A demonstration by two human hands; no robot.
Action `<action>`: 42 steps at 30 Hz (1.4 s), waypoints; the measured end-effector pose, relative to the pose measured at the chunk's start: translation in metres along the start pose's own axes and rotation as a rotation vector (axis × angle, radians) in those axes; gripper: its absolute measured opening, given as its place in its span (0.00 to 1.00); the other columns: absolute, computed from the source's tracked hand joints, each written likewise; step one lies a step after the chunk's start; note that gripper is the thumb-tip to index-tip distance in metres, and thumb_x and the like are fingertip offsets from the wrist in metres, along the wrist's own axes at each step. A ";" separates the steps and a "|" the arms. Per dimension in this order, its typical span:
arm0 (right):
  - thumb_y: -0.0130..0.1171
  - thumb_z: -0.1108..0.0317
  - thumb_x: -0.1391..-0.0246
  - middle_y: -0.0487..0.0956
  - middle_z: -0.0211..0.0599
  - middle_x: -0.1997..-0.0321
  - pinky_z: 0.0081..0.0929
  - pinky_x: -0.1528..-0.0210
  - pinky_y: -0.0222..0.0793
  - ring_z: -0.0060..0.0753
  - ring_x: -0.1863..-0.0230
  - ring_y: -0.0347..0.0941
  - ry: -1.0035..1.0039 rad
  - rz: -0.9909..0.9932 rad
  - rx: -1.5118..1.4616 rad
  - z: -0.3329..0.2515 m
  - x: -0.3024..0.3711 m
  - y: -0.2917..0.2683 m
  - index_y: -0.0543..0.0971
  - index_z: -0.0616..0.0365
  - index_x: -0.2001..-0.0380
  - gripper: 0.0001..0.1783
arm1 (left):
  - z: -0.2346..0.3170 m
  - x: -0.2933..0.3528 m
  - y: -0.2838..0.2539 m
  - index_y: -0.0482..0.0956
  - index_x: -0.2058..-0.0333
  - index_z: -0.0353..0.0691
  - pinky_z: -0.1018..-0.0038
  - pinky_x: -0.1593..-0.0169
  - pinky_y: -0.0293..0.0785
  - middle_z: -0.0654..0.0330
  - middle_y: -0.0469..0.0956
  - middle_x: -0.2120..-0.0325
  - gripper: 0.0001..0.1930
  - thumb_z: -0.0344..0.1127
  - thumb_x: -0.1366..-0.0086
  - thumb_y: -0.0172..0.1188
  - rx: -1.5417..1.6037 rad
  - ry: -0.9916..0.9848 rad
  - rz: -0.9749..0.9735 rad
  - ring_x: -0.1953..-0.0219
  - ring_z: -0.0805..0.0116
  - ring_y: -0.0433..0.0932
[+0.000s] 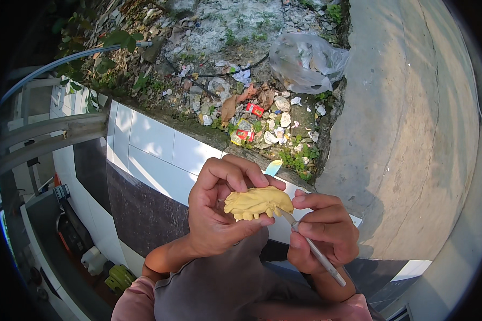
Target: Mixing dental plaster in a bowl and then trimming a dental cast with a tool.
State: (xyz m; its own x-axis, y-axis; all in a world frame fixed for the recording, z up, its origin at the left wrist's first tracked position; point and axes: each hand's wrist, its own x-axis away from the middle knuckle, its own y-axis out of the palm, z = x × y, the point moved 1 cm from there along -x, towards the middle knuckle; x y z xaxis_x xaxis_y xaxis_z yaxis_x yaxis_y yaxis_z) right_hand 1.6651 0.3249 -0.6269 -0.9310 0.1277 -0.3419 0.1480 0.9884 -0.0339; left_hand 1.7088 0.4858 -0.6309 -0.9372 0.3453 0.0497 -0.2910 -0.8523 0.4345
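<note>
Fingers of the left hand (217,214) are wrapping around a yellow clay figure (258,203). At three o'clock, the right hand (324,234) is gripping a thin tool (315,250), its tip touching the figure. At twelve o'clock, farther off, a plastic bag (307,63) is lying among litter (251,115).

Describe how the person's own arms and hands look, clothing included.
Both hands are bare: the left hand and right hand wear no gloves, rings or watch that can be seen. The forearms are bare too. Pink sleeves end above the elbows, showing at the lower edge on both sides.
</note>
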 end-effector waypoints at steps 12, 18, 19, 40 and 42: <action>0.62 0.74 0.55 0.76 0.41 0.73 0.43 0.54 0.77 0.46 0.60 0.76 0.011 -0.019 0.016 -0.002 0.000 0.002 0.73 0.60 0.70 0.09 | 0.002 0.001 -0.001 0.59 0.63 0.37 0.63 0.51 0.78 0.51 0.66 0.59 0.24 0.15 0.52 0.65 -0.055 0.056 -0.005 0.51 0.54 0.75; 0.63 0.73 0.54 0.76 0.39 0.73 0.44 0.54 0.77 0.46 0.60 0.76 0.003 -0.042 0.043 -0.003 -0.001 0.003 0.73 0.59 0.71 0.09 | 0.002 0.002 -0.002 0.60 0.63 0.37 0.63 0.51 0.78 0.51 0.66 0.59 0.24 0.15 0.53 0.66 -0.047 0.064 0.002 0.52 0.54 0.75; 0.65 0.76 0.59 0.77 0.38 0.74 0.42 0.55 0.78 0.45 0.61 0.77 0.013 -0.001 0.012 -0.003 0.000 0.004 0.75 0.60 0.71 0.11 | 0.002 0.002 -0.002 0.60 0.63 0.37 0.63 0.51 0.78 0.51 0.66 0.59 0.24 0.15 0.53 0.66 -0.049 0.066 0.002 0.52 0.54 0.75; 0.61 0.78 0.53 0.77 0.42 0.72 0.36 0.57 0.76 0.39 0.63 0.78 0.121 0.249 -0.180 0.018 0.011 -0.007 0.73 0.62 0.66 0.10 | 0.001 0.005 -0.011 0.60 0.62 0.38 0.64 0.51 0.78 0.52 0.66 0.59 0.24 0.17 0.51 0.65 -0.094 0.078 0.097 0.51 0.54 0.74; 0.57 0.79 0.49 0.77 0.41 0.71 0.28 0.62 0.75 0.31 0.66 0.77 0.315 0.355 -0.203 0.045 0.020 -0.017 0.71 0.62 0.65 0.08 | 0.001 0.007 -0.017 0.60 0.60 0.39 0.63 0.51 0.77 0.53 0.66 0.58 0.24 0.18 0.50 0.64 -0.115 0.078 0.176 0.51 0.54 0.74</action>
State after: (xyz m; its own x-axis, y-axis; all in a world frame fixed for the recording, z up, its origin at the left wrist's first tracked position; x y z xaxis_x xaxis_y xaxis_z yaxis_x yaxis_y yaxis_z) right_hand 1.6586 0.3072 -0.6751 -0.8949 0.4462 0.0009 0.4348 0.8716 0.2266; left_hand 1.7071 0.5029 -0.6375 -0.9862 0.1594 0.0444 -0.1372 -0.9375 0.3198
